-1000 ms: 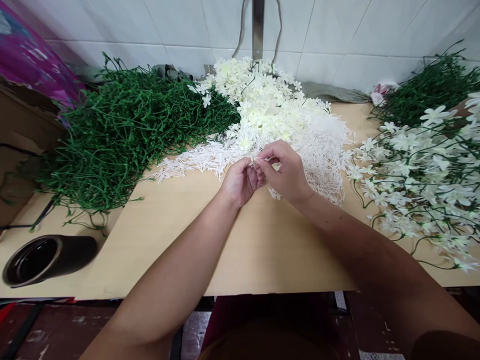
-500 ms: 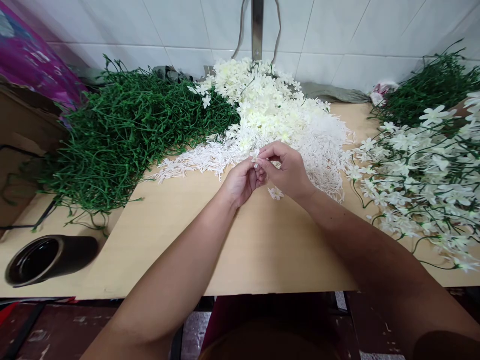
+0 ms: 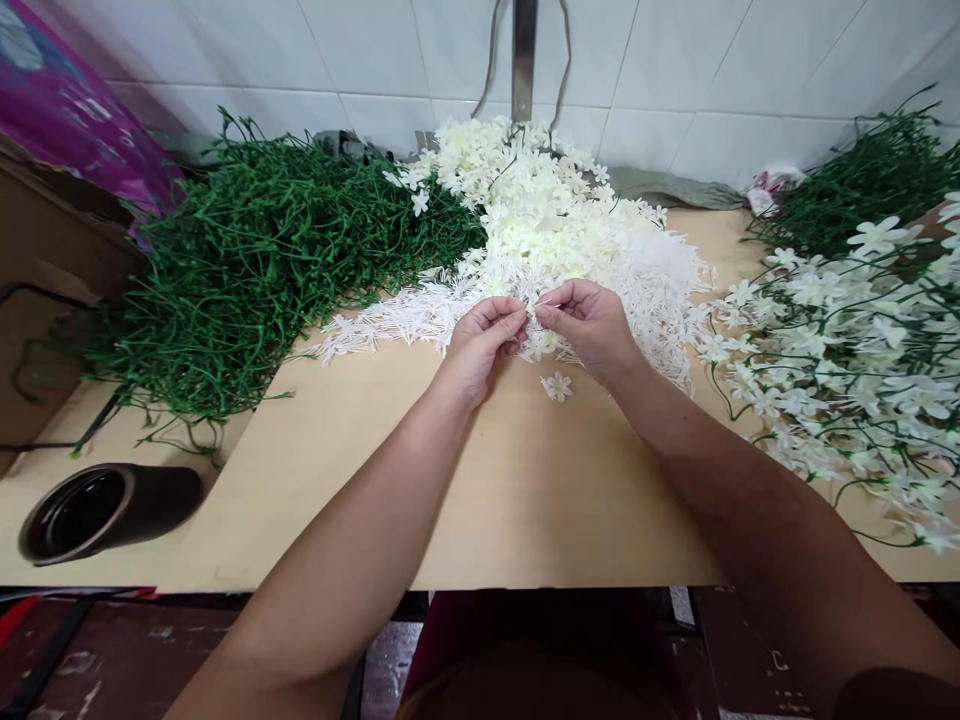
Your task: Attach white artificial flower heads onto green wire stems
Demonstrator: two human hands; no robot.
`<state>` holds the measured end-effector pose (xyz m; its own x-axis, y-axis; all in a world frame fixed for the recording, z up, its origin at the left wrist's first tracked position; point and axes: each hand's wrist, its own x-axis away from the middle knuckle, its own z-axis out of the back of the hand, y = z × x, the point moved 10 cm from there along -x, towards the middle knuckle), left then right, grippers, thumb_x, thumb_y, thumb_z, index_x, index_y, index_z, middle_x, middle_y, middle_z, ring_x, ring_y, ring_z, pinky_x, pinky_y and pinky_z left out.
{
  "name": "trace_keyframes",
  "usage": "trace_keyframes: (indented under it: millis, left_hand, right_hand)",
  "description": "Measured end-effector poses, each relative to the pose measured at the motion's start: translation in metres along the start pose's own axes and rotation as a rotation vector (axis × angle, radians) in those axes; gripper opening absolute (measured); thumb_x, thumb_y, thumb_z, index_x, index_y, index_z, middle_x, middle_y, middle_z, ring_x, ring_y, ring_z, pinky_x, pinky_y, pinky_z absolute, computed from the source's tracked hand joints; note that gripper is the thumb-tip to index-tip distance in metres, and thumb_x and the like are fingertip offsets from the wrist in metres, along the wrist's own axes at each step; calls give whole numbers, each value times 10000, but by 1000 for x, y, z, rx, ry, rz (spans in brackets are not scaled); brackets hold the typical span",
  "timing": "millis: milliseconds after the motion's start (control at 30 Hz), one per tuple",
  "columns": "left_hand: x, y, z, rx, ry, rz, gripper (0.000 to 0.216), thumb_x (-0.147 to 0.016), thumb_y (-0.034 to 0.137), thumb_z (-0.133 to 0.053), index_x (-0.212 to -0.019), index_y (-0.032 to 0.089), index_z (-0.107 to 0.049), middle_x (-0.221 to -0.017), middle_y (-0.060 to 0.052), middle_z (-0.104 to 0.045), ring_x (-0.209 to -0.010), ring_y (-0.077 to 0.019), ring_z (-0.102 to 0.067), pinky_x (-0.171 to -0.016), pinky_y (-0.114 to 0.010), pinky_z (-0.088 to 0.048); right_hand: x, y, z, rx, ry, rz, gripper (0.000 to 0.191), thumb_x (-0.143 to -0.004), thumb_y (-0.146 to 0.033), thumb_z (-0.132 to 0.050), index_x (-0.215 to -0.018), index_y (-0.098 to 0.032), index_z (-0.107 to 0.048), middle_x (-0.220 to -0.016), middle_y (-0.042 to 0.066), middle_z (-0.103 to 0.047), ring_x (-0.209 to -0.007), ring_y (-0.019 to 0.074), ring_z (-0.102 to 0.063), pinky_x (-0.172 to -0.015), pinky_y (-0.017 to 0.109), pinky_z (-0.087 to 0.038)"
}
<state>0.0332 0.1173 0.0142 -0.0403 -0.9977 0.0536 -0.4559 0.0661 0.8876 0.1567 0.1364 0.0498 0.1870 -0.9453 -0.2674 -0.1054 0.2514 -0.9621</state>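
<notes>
My left hand is closed in a pinch just in front of the white heap, its fingertips at one end of a thin white strand. My right hand faces it from the right, with thumb and index finger pinched on the same strand, which looks like an artificial flower stamen. Behind both hands spreads a heap of loose white stamens, topped by a pile of cream-white artificial flower heads. One single white flower lies on the cardboard, below my right hand.
A large heap of green plastic stems lies at the left. White flowers on green stems are piled at the right, with more green stems behind. A dark cylindrical cup lies on its side, front left. A tiled wall closes the back.
My fingertips have drawn slightly apart, the right hand moving right. The small white flower that was between them no longer shows there; a thin strand does. The view has shifted slightly.
</notes>
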Motion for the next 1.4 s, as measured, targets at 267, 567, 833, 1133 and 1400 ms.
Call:
trace_keyframes:
  millis: [267, 567, 833, 1133, 1400]
  left_hand:
    - [3, 6, -2, -71, -19, -46, 178, -664, 195, -804, -690, 160, -631, -602, 40, -589, -569, -61, -522, -567, -185, -391]
    - [8, 10, -3, -144, 12, -27, 150, -773, 114, -687, -667, 155, -589, -572, 48, -559, -540, -58, -479, -589, -194, -380]
    - [6, 3, -1, -63, -3, -5, 150, -705, 170, -787, -731, 155, -640, -607, 40, -602, -550, -59, -509, -572, -193, -389]
    - [1, -2, 3, -22, 18, -6, 142, -690, 192, -811, -712, 158, -675, -583, 33, -610, -542, -58, -517, -534, -187, -374]
    - [1, 0, 4, -24, 35, 2, 166, -687, 199, -806, -690, 166, -643, -587, 36, -599, -543, -61, -522, -523, -184, -380]
  right_hand:
    - [-1, -2, -3, 70, -12, 47, 435, -581, -434, -887, -782, -193, -586, -697, -30, -589, -653, 109, -565, -618, 266, -500]
    - [3, -6, -6, 56, -25, 88, 352, -623, -357, -841, -802, -194, -585, -664, -52, -549, -598, 84, -514, -587, 248, -483]
    - [9, -15, -1, 209, 73, 211, 180, -726, -285, -708, -789, -210, -558, -713, -27, -551, -635, 112, -524, -568, 264, -471]
    - [12, -16, -3, 261, 90, 277, 230, -763, -334, -715, -792, -218, -519, -762, -14, -582, -632, 112, -534, -570, 271, -482]
    - [11, -9, -3, 203, 101, 228, 302, -741, -414, -747, -810, -225, -522, -809, 0, -598, -731, 133, -577, -603, 277, -509]
